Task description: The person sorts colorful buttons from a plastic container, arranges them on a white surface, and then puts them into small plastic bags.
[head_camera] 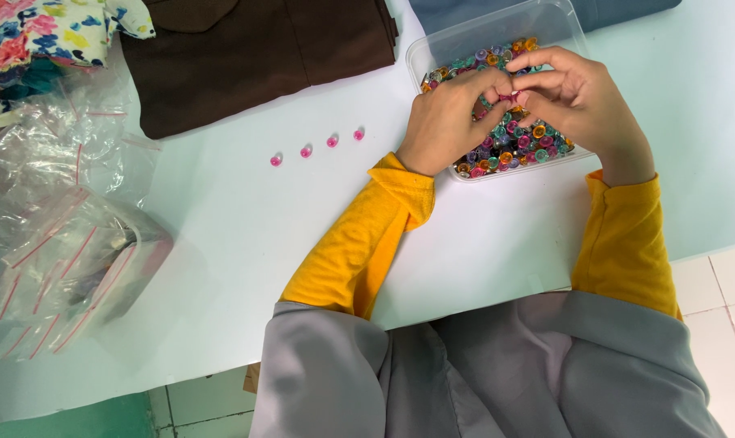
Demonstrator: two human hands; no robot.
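Both your hands — left (pixel 444 122), right (pixel 578 101) — fingers pinch pink bead (pixel 507 97) over tray (pixel 432 50); tiny, hard, slippery — grip sides.

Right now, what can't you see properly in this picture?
- Head view: the small pink piece, mostly hidden between the fingers of the left hand and right hand.
- The clear tub: both hands cover its middle.
- The brown cloth: cut off by the top edge.

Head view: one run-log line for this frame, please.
left hand + right hand: pinch small pink piece | over clear tub of coloured beads | four pink beads in row on table
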